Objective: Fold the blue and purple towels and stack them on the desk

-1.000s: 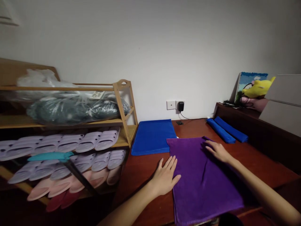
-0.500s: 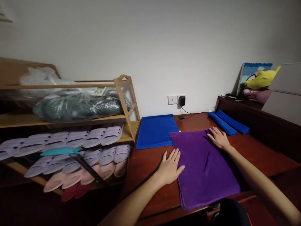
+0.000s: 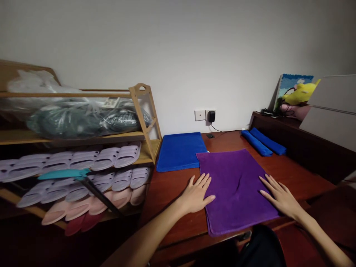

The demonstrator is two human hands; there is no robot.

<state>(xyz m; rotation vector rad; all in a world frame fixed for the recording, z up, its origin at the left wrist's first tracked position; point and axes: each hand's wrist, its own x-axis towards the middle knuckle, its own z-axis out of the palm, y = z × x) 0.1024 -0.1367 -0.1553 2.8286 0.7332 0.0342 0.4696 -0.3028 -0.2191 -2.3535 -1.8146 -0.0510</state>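
Observation:
A purple towel, folded into a rough rectangle, lies flat on the wooden desk with a small crease near its middle. My left hand rests at the towel's left edge, fingers spread and fingertips on the cloth. On the opposite side, my right hand lies with outstretched fingers over the towel's right edge. Behind and to the left is a flat, folded blue towel; the purple one's far left corner touches or overlaps it. Two narrow blue cloth strips sit at the back right.
A wooden rack on the left holds plastic-wrapped bundles and several pairs of slippers. A black power adapter is plugged into the wall, its cable trailing along the desk. A yellow plush toy stands on a raised ledge at right.
My right hand has slid from the towel's far right corner down to the middle of its right edge. My left hand stays at the left edge. The view has shifted slightly.

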